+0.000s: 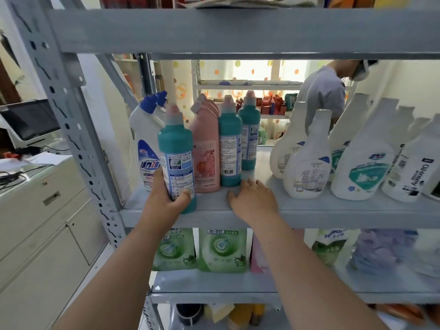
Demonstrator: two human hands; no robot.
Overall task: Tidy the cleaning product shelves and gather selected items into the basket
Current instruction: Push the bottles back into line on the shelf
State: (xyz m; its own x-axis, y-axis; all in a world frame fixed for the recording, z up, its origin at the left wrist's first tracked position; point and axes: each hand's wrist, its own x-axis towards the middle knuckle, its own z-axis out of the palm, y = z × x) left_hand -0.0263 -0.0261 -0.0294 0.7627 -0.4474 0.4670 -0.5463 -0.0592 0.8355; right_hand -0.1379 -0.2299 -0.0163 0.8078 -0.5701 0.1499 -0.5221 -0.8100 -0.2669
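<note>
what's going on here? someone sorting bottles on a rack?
A person is working at a grey metal shelf of cleaning products. The left hand grips a teal bottle low down, at the shelf's front edge; whether it is lifted or set down is unclear. The right hand rests open on the shelf board, just in front of a second teal bottle. Pink bottles stand between the two, and white bottles stand to the right. No basket is in view.
</note>
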